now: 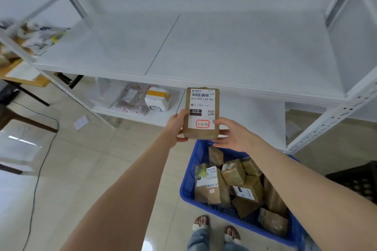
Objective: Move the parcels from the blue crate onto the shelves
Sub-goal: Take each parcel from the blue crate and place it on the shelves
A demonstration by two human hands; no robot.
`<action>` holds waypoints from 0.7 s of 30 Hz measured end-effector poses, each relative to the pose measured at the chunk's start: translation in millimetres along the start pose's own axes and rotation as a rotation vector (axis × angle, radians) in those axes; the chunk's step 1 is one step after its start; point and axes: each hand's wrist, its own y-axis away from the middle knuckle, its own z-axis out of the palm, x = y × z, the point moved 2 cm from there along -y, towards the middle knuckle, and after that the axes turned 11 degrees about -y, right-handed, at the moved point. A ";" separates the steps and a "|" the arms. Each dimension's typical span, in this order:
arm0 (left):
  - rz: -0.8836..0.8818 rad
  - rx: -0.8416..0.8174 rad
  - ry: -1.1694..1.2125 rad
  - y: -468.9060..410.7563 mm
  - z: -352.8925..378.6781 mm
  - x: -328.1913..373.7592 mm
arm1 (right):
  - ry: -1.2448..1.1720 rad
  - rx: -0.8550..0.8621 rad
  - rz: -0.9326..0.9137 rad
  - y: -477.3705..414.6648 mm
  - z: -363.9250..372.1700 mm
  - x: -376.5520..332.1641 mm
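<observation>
A white metal shelving unit is seen across the top of the view, set on a pale tiled floor. And here the brown parcel is held up in the air, just in front of the shelf's front edge and above the far end of the blue crate. It is gripped from both sides: the left grip is wrapped round its left edge, thumb up along that edge, while the right grip is curled at its lower right corner, thumb laid on the white label. The label is turned to the camera; "010-010-L30-551" is printed on it, and "3-2-2" is written in a red box. Down in the crate, more brown parcels are piled loosely. On the lower shelf a bagged parcel and a white foam box with yellow tape are lying side by side. A black cable is trailed over the floor at left, near a slip of paper.
</observation>
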 end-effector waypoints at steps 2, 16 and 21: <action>-0.005 -0.034 0.037 3.0 -5.4 0.2 | -0.094 -0.032 0.006 0.6 -0.2 0.2; 0.017 -0.299 0.191 12.0 -10.0 -7.2 | -0.208 -0.124 -0.047 -0.6 -9.4 -3.7; 0.063 -0.285 0.176 15.7 -2.6 2.1 | -0.243 -0.109 -0.072 2.7 -13.7 -9.1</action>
